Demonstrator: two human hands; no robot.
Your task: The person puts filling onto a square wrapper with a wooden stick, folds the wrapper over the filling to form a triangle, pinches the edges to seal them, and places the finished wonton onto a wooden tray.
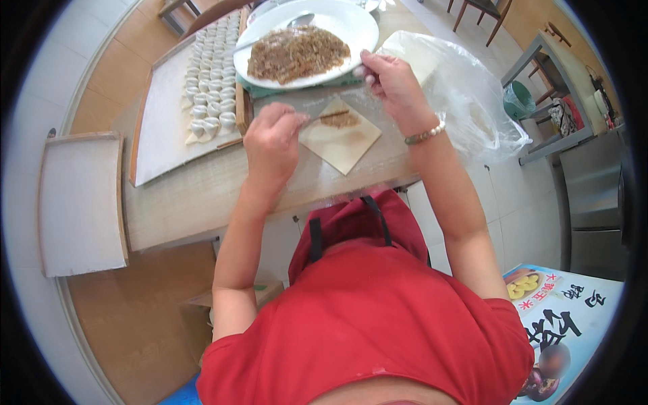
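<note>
My left hand [273, 136] grips a thin stick-like tool [334, 115], whose far end lies on a patch of brown filling [341, 120]. That filling sits on the upper part of a stack or sheet of square dough wrapper [347, 152] lying on the table. My right hand [387, 76] is raised beside the rim of a large white oval plate [362, 30], its fingers curled; whether they pinch anything is not clear. The plate holds a mound of chopped filling [298, 53] and a metal spoon [301, 20]. Folded dumplings [212, 91] stand in rows left of the plate.
The dumplings occupy the right side of a floured, wood-edged tray [162, 116]. Another wood-edged tray [83, 202] is at the far left. A clear plastic bag [471, 101] with pale wrappers in it lies right of my right hand. The table's front edge [324, 202] runs before me.
</note>
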